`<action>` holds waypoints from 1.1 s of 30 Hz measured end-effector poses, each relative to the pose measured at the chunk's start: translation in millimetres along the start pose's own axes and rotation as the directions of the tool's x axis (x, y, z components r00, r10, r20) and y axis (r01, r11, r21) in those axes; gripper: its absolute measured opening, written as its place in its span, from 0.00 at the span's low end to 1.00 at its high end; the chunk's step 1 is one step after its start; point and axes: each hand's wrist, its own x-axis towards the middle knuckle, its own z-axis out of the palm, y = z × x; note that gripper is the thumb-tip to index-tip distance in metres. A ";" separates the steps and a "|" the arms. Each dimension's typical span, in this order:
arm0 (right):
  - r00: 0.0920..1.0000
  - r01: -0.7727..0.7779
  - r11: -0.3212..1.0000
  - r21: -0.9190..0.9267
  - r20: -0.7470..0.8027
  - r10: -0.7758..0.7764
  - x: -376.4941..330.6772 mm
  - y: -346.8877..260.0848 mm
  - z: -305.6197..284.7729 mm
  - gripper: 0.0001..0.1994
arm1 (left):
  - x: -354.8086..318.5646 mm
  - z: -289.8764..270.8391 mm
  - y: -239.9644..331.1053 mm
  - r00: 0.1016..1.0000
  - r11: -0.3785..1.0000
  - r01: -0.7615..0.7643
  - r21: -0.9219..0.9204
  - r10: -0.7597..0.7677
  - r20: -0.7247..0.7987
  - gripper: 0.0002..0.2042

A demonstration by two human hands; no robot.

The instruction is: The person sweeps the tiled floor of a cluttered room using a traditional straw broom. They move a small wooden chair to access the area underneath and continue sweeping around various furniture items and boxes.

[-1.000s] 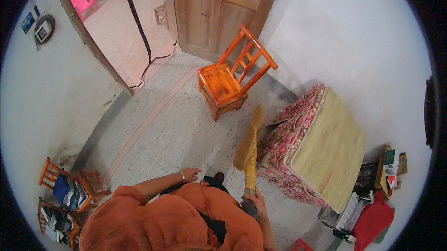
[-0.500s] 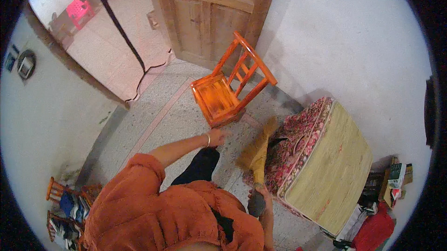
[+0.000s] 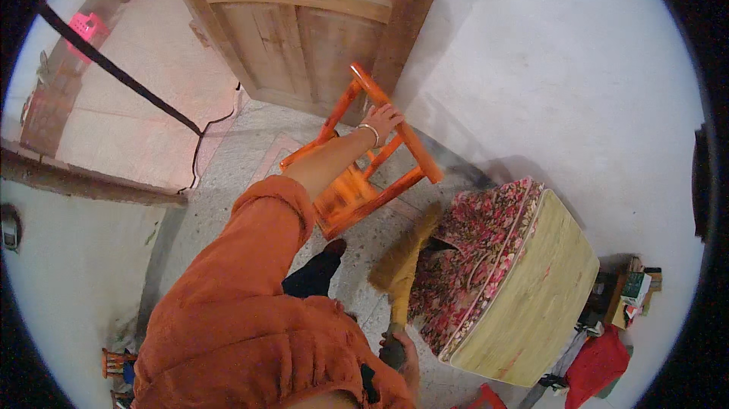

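Note:
A glossy orange wooden chair stands on the speckled floor in front of me. My left hand, with a bracelet at the wrist, lies on the chair's top rail, its fingers curled over the wood. Low in the view, my right hand is closed round the dark handle of a broom. The broom's straw head points up and away, between the chair and a table draped in flowered cloth. My left forearm hides part of the chair's seat and back.
The table has a pale woven-looking top and a flowered cloth down its side. A wooden door and a white wall rise behind the chair. A dark pole crosses the doorway; a pink chair sits beyond.
My left hand has reached forward and taken hold of the chair's top rail. The broom has shifted slightly left in my right hand. The view has turned.

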 end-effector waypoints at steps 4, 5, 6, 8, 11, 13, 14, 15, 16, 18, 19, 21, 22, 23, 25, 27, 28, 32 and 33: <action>0.992 0.123 0.988 0.089 -0.029 -0.121 1.6 -2.6 13.0 0.20 | 35.8 -12.1 -12.3 0.978 0.993 -0.039 0.108 0.016 0.210 0.27; 0.990 0.137 0.988 0.070 -0.039 -0.134 -1.6 -5.5 15.5 0.20 | 43.1 -10.4 -13.1 0.976 0.991 -0.057 0.124 0.029 0.216 0.26; 0.990 0.140 0.990 0.033 -0.035 -0.139 -3.4 -10.4 18.5 0.21 | 45.4 3.2 -27.0 0.995 0.991 -0.041 0.131 0.029 0.093 0.20; 0.995 0.096 0.995 0.027 -0.036 -0.095 -10.0 -21.2 24.4 0.22 | 62.5 13.0 -34.3 0.983 0.988 0.002 0.155 -0.031 0.182 0.19; 0.996 0.086 0.996 0.010 -0.017 -0.086 -5.6 -15.5 -0.6 0.22 | 63.3 15.3 -27.6 0.983 0.981 -0.065 0.181 0.032 0.179 0.17; 0.996 0.086 0.996 0.007 -0.005 -0.086 -4.9 -9.5 -20.6 0.22 | 53.1 5.5 -20.6 0.950 0.967 -0.176 0.187 0.117 0.289 0.16; 0.997 0.076 0.997 0.007 0.002 -0.076 -5.4 -9.8 -26.3 0.22 | 41.9 -13.7 -19.8 0.897 0.955 -0.237 0.179 0.145 0.419 0.16; 0.998 0.065 0.998 0.006 0.008 -0.065 -6.6 -9.6 -31.9 0.22 | 29.7 -27.4 -19.5 0.825 0.942 -0.295 0.159 0.167 0.540 0.16; 0.997 0.080 0.997 -0.014 -0.001 -0.080 -11.1 -11.2 -30.4 0.20 | 9.9 -36.2 -25.0 0.844 0.944 -0.300 0.135 0.197 0.499 0.14; 0.993 0.112 0.992 -0.050 -0.020 -0.113 -20.8 -15.4 -19.9 0.18 | -29.9 -65.2 -23.7 0.821 0.930 -0.314 0.190 0.165 0.547 0.12; 0.996 0.079 0.996 -0.032 -0.035 -0.080 -20.7 -15.0 -23.5 0.17 | -55.3 -76.7 -22.8 0.812 0.926 -0.307 0.219 0.135 0.567 0.11; 0.998 0.020 1.000 0.002 -0.067 -0.020 -17.0 -15.9 -31.3 0.16 | -96.6 -72.3 -25.1 0.817 0.921 -0.318 0.226 0.145 0.558 0.13; 0.999 0.024 0.997 -0.069 -0.037 -0.027 -14.7 -17.6 -35.2 0.16 | -120.3 -73.1 -24.6 0.822 0.919 -0.317 0.234 0.143 0.551 0.14; 0.999 0.028 0.990 -0.136 -0.018 -0.031 -15.2 -17.5 -40.9 0.15 | -143.1 -78.0 -11.4 0.843 0.930 -0.275 0.245 0.111 0.526 0.13; 1.000 0.030 0.970 -0.241 0.001 -0.030 -17.5 -21.6 -42.0 0.15 | -190.5 -86.3 24.1 0.878 0.949 -0.165 0.268 0.018 0.477 0.12; 0.999 0.027 0.954 -0.297 -0.019 -0.034 -27.7 -25.5 -30.1 0.15 | -233.7 -87.2 58.8 0.884 0.968 -0.141 0.207 0.029 0.467 0.13; 0.997 -0.016 0.974 -0.227 0.065 0.031 -25.2 -24.9 -38.3 0.14 | -255.3 -90.0 78.0 0.897 0.982 -0.106 0.159 0.025 0.442 0.13; 0.744 0.667 0.446 -0.597 0.506 -0.436 -61.5 -9.5 -15.1 0.13 | -355.4 -65.8 126.5 0.906 0.997 -0.061 0.041 0.038 0.421 0.14; 0.736 0.675 0.389 -0.627 0.536 -0.414 -55.6 -6.9 -18.4 0.13 | -372.5 -63.7 140.5 0.874 0.999 0.012 0.035 -0.028 0.486 0.14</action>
